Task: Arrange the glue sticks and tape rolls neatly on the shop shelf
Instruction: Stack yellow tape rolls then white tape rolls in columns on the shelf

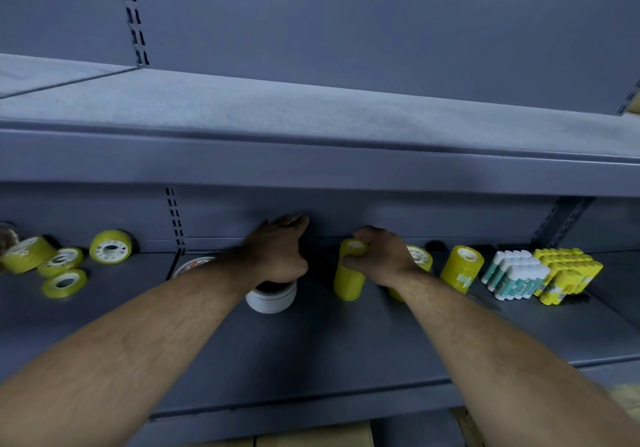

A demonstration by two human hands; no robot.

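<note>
My left hand (280, 251) rests on top of a white tape roll (272, 299) standing on the grey shelf (311, 342), fingers stretched toward the back wall. My right hand (379, 256) grips the top of a tall stack of yellow tape rolls (348, 280). Another yellow stack (420, 258) is partly hidden behind that hand, and a third (462, 266) stands further right. White-and-teal glue sticks (516, 277) and yellow glue sticks (566, 273) are lined up in rows at the right. Several loose yellow tape rolls (64, 268) lie scattered at the left.
An upper shelf (311, 124) overhangs close above both hands. A flat round tape roll (192, 265) lies partly hidden behind my left forearm. Slotted uprights (175, 221) run down the back wall. Cardboard boxes (311, 438) show below the shelf's front edge.
</note>
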